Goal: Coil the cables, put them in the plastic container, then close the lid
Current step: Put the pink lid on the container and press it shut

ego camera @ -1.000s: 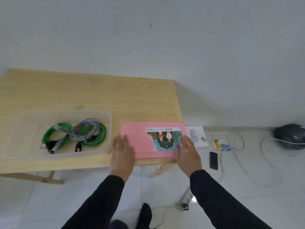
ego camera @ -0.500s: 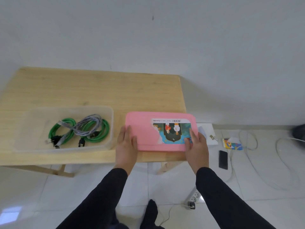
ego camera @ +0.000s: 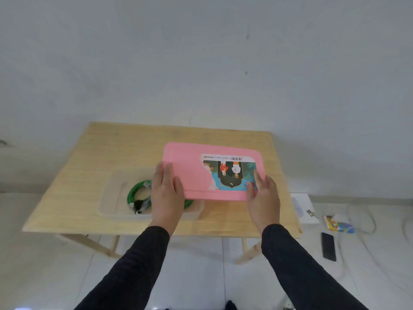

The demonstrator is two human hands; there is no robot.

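Head view shows both hands carrying the pink lid above the desk, at centre frame. The left hand grips the lid's left edge, fingers on top; the right hand grips its lower right corner over the torn picture label. The clear plastic container sits left of centre near the desk's front edge, and the lid overlaps only its right end. A coiled green cable lies inside it; any other cables are hidden behind the left hand. Coiling and loading look done; what is left, I judge, is lining the lid up over the rim and pressing it shut. Nothing on the desk blocks that. On the floor at lower right lie a black phone, a colourful packet and loose white cords, well clear.
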